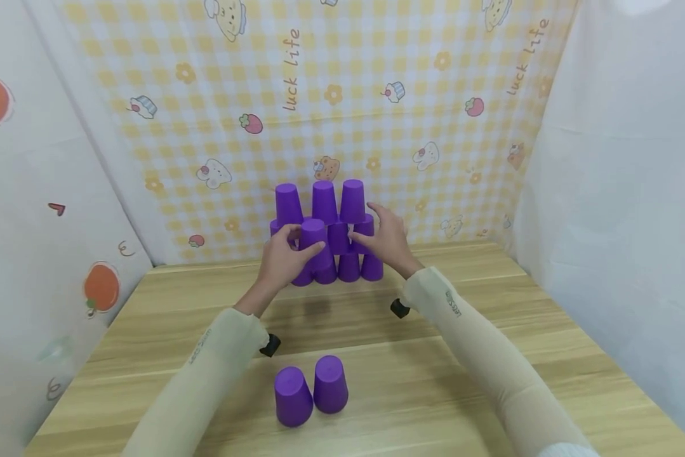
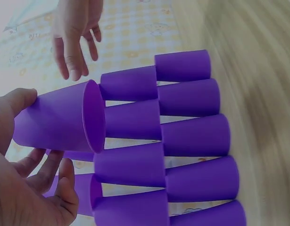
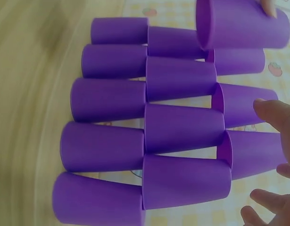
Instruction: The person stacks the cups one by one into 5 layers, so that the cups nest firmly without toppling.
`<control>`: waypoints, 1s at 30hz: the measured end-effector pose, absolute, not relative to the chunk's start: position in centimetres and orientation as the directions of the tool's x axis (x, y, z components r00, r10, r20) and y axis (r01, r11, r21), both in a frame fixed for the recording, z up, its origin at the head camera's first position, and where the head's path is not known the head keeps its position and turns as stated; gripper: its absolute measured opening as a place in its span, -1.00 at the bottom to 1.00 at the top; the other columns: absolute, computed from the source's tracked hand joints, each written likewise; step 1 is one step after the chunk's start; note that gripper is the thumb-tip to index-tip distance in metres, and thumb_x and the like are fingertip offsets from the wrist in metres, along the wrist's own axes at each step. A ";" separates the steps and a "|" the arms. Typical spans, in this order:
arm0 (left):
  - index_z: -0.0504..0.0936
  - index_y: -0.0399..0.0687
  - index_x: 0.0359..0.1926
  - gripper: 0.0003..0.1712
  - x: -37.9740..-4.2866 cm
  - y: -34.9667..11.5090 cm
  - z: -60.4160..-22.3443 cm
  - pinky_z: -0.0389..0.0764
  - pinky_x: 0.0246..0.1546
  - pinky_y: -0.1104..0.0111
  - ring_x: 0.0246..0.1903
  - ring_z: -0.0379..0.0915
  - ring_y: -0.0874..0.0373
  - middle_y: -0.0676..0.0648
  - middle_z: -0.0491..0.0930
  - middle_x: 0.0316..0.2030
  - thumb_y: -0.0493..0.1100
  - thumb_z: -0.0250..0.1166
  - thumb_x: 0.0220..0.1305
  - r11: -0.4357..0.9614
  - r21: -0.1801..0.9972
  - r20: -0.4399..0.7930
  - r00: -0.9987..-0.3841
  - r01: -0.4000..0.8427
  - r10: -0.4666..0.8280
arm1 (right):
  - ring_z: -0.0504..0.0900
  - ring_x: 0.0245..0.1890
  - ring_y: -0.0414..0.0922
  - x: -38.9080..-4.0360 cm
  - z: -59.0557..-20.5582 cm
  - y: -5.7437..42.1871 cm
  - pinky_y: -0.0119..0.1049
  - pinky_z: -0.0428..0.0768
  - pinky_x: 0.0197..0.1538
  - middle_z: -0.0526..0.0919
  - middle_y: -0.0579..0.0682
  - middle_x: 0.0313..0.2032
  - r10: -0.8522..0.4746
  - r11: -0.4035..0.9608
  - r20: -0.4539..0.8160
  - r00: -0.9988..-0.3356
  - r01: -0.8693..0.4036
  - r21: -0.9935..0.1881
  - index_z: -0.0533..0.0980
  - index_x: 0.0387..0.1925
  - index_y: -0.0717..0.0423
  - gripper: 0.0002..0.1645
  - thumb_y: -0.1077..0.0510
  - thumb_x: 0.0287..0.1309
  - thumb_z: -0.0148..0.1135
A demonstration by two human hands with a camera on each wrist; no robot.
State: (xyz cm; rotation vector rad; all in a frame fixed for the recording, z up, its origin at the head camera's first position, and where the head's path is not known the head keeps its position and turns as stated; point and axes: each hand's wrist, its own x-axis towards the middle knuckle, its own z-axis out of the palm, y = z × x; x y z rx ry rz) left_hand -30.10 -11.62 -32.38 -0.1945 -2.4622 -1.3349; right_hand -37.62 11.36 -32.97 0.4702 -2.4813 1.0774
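My left hand [image 1: 280, 259] grips an upside-down purple plastic cup [image 1: 312, 235] between thumb and fingers, in front of a stack of the same cups. In the left wrist view the held cup [image 2: 60, 117] is apart from the table. The stack has three rows of inverted cups. Several make the bottom row [image 3: 104, 146] and several the middle row [image 3: 182, 129]; three form the top row [image 1: 324, 202]. My right hand [image 1: 390, 242], its fingers spread and loosely bent, is beside the stack's right end and holds nothing. Whether its thumb touches a cup, I cannot tell.
Two more inverted purple cups [image 1: 331, 384] stand side by side on the wooden table [image 1: 433, 381], near the front. Behind the stack hangs a yellow checked cloth [image 1: 342, 127]; white cloths [image 1: 605, 158] line both sides. Small black pieces [image 1: 400, 308] show at my wrists.
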 end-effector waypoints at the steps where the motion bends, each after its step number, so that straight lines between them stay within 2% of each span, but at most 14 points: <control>1: 0.45 -0.20 0.24 -0.23 -30.1 -11.6 -32.1 0.58 0.01 0.04 -0.01 0.54 -0.07 -0.21 0.59 0.09 0.14 0.45 0.15 0.555 0.786 0.352 -0.935 0.273 -0.039 | 0.28 0.38 0.13 -37.5 -33.1 11.3 0.24 0.08 0.40 0.39 0.13 0.35 -0.149 0.648 0.477 -0.866 -0.450 -0.615 0.28 0.42 0.13 -0.01 -0.11 0.05 0.50; 9: 0.44 -0.20 0.25 -0.23 -30.1 -11.5 -30.2 0.53 0.13 0.00 0.11 0.52 -0.11 -0.24 0.57 0.12 0.14 0.44 0.16 0.558 0.780 0.366 -0.930 0.285 -0.037 | 0.39 0.18 0.11 -36.1 -33.6 11.3 0.12 0.32 0.24 0.50 0.16 0.14 -0.208 0.601 0.463 -0.862 -0.486 -0.635 0.35 0.36 0.15 -0.09 -0.12 0.06 0.48; 16: 0.40 -0.18 0.29 -0.21 -30.3 -11.6 -28.2 0.51 0.16 -0.01 0.14 0.50 -0.12 -0.23 0.55 0.16 0.14 0.43 0.18 0.545 0.791 0.354 -0.934 0.278 -0.036 | 0.48 0.20 0.24 -33.5 -34.1 11.5 0.11 0.52 0.17 0.49 0.30 0.19 -0.364 0.449 0.359 -0.859 -0.500 -0.740 0.34 0.33 0.28 -0.11 -0.04 0.08 0.49; 19: 0.40 -0.16 0.30 -0.21 -30.6 -11.7 -27.5 0.49 0.18 0.00 0.17 0.48 -0.11 -0.21 0.53 0.18 0.15 0.43 0.18 0.548 0.793 0.348 -0.936 0.267 -0.046 | 0.55 0.13 0.22 -32.5 -34.5 11.3 0.02 0.60 0.09 0.54 0.27 0.15 -0.444 0.420 0.295 -0.846 -0.488 -0.765 0.39 0.29 0.28 -0.20 0.02 0.10 0.48; 23: 0.39 -0.15 0.31 -0.20 -31.0 -11.8 -26.7 0.51 0.17 0.01 0.16 0.49 -0.12 -0.21 0.52 0.20 0.16 0.41 0.20 0.562 0.784 0.345 -0.938 0.262 -0.043 | 0.59 0.05 0.13 -30.8 -35.0 11.1 -0.09 0.63 0.03 0.58 0.20 0.12 -0.515 0.393 0.196 -0.835 -0.433 -0.811 0.45 0.26 0.21 -0.32 0.07 0.14 0.43; 25: 0.38 -0.16 0.32 -0.19 -31.2 -11.8 -26.3 0.51 0.17 0.02 0.16 0.49 -0.12 -0.22 0.52 0.20 0.15 0.42 0.20 0.567 0.780 0.348 -0.937 0.265 -0.041 | 0.59 0.08 0.10 -29.8 -35.2 10.9 -0.10 0.61 0.08 0.59 0.17 0.13 -0.551 0.374 0.155 -0.820 -0.409 -0.833 0.46 0.26 0.17 -0.35 0.08 0.17 0.40; 30: 0.40 -0.17 0.29 -0.21 -31.5 -11.9 -25.2 0.52 0.16 0.06 0.16 0.48 -0.09 -0.21 0.53 0.18 0.15 0.42 0.19 0.567 0.779 0.361 -0.931 0.267 -0.058 | 0.56 0.14 0.04 -26.7 -35.8 10.8 -0.12 0.57 0.13 0.57 0.12 0.16 -0.669 0.328 0.093 -0.737 -0.406 -0.853 0.46 0.27 0.11 -0.36 0.07 0.18 0.39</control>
